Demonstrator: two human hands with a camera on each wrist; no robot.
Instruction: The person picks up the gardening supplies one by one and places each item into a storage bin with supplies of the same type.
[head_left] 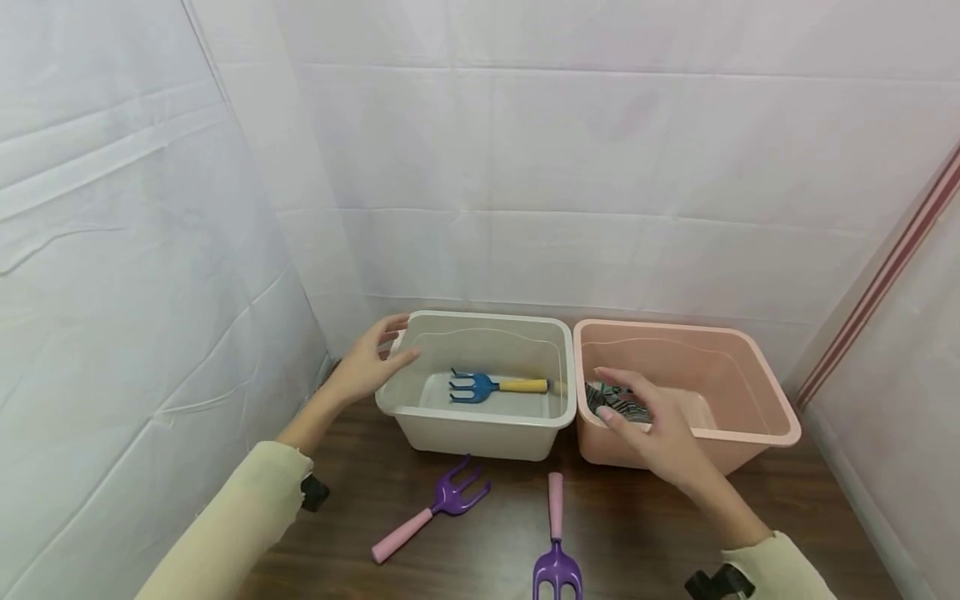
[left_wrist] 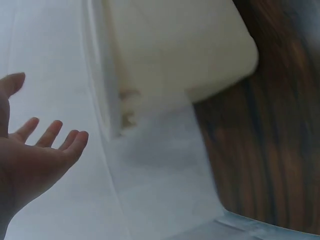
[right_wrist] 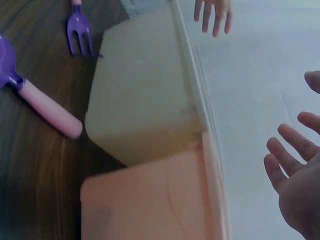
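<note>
My left hand (head_left: 367, 362) is at the left rim of the white bin (head_left: 480, 421), fingers spread and loosely bent; the left wrist view shows nothing in it. Inside that bin lies a blue hand rake (head_left: 472, 387) with a yellow handle. My right hand (head_left: 663, 433) hovers over the near left part of the pink bin (head_left: 757, 392), thumb and fingers apart and holding nothing. Below it in the pink bin are dark striped things (head_left: 630, 407), partly hidden by the hand, their kind unclear.
On the dark wooden table in front of the bins lie a purple hand rake (head_left: 450, 497) with a pink handle and a purple hand fork (head_left: 557, 568), also pink-handled, cut off by the lower edge. White sheeting (head_left: 525, 167) hangs behind the bins and at both sides.
</note>
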